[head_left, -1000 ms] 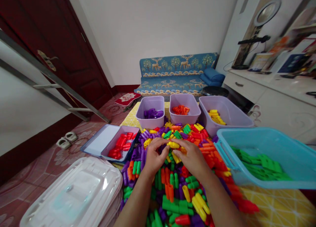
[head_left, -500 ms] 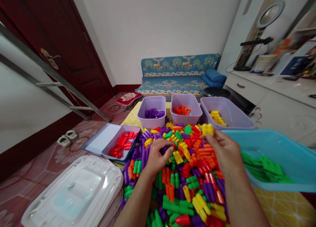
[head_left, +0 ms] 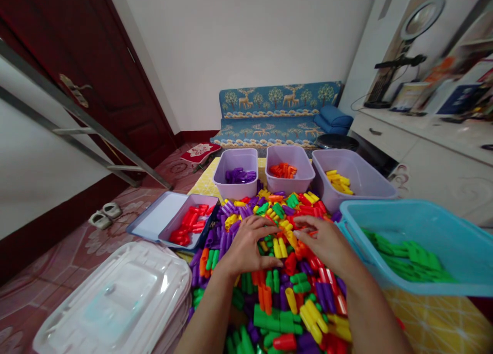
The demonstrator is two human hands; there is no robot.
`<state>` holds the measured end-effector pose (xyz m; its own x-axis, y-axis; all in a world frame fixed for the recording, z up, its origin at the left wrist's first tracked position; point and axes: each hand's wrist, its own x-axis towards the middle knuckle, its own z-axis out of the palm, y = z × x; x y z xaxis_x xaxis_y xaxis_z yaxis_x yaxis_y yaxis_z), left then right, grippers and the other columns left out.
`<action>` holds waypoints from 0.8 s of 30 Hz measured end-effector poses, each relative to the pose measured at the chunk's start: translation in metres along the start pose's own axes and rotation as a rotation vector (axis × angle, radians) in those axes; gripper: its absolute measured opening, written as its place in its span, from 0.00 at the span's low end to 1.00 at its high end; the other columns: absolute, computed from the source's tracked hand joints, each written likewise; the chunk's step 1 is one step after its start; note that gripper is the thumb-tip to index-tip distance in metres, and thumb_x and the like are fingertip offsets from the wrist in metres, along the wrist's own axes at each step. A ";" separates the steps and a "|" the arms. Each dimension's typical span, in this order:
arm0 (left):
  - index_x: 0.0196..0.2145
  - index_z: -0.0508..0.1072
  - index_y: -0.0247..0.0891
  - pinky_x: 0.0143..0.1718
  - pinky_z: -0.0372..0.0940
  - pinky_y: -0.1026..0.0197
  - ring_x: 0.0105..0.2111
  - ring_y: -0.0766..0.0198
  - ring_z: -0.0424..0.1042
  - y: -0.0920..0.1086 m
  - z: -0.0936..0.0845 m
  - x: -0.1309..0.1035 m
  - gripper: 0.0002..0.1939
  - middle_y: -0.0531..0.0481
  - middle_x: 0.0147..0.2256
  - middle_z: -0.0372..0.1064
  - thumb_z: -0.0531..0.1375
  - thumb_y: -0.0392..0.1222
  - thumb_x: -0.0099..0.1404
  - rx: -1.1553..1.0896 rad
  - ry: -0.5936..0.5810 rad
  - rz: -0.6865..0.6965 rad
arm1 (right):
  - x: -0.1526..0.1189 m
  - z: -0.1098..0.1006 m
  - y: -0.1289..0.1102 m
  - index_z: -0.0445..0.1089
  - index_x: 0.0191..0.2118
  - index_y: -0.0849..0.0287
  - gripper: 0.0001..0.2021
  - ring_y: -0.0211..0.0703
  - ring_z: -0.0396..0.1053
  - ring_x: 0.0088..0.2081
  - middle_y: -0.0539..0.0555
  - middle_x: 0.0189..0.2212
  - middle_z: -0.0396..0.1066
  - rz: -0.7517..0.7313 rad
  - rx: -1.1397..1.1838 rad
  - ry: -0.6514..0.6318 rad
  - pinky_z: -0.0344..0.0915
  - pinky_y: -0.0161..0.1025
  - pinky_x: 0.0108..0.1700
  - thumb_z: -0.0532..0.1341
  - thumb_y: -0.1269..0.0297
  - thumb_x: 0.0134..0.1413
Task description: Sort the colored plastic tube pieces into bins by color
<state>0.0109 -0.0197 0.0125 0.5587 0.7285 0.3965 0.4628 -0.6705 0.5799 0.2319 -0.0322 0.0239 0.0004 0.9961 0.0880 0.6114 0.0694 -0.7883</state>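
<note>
A heap of bullet-shaped plastic building blocks (head_left: 269, 320) in purple, green, yellow, orange and red covers the table. My left hand (head_left: 248, 246) is over the middle of the heap, thumb and fingers spread around a yellow block (head_left: 280, 248) without gripping it. To its right, my right hand (head_left: 323, 243) hovers low over orange and red blocks with fingers bent and apart, and no block shows in it. The undersides of both hands are hidden.
Behind the heap stand lilac bins with purple (head_left: 235, 190), orange (head_left: 290, 184) and yellow blocks (head_left: 358, 192). A blue tub (head_left: 473, 264) holding green blocks is at right. On the left are an open case (head_left: 152, 220) with red blocks and stacked white lids (head_left: 115, 297).
My right hand has come down and left onto the heap, and the yellow block it held is gone from it. My left hand has shifted slightly right, its fingers spreading wider.
</note>
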 end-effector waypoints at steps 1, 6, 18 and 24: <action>0.51 0.73 0.46 0.54 0.57 0.48 0.50 0.51 0.65 0.000 0.000 0.000 0.35 0.46 0.49 0.70 0.70 0.58 0.45 0.001 -0.007 0.001 | -0.002 0.000 -0.001 0.74 0.47 0.58 0.18 0.48 0.75 0.38 0.57 0.42 0.77 0.004 -0.083 -0.043 0.69 0.43 0.42 0.62 0.60 0.48; 0.46 0.76 0.46 0.54 0.58 0.51 0.49 0.53 0.66 -0.003 0.005 -0.001 0.23 0.48 0.44 0.74 0.69 0.46 0.51 -0.036 0.043 -0.042 | -0.007 0.004 -0.010 0.73 0.49 0.56 0.22 0.50 0.74 0.40 0.57 0.40 0.77 -0.025 -0.310 -0.170 0.67 0.40 0.38 0.63 0.61 0.46; 0.37 0.76 0.35 0.37 0.65 0.62 0.34 0.61 0.72 -0.020 0.016 0.000 0.13 0.48 0.33 0.75 0.56 0.45 0.66 -0.359 0.328 -0.343 | 0.003 0.035 -0.013 0.69 0.47 0.59 0.18 0.44 0.73 0.38 0.54 0.35 0.75 0.000 0.378 -0.135 0.69 0.39 0.40 0.58 0.64 0.48; 0.34 0.75 0.35 0.36 0.65 0.63 0.32 0.63 0.72 -0.025 0.013 -0.001 0.12 0.50 0.28 0.73 0.57 0.45 0.65 -0.431 0.524 -0.427 | 0.000 0.028 -0.021 0.70 0.46 0.59 0.17 0.40 0.72 0.31 0.53 0.34 0.74 0.070 0.433 -0.140 0.68 0.35 0.30 0.59 0.62 0.49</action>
<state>0.0078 -0.0053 -0.0117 -0.0516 0.9528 0.2990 0.1971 -0.2838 0.9384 0.1966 -0.0326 0.0234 -0.0954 0.9948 -0.0344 0.2272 -0.0119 -0.9738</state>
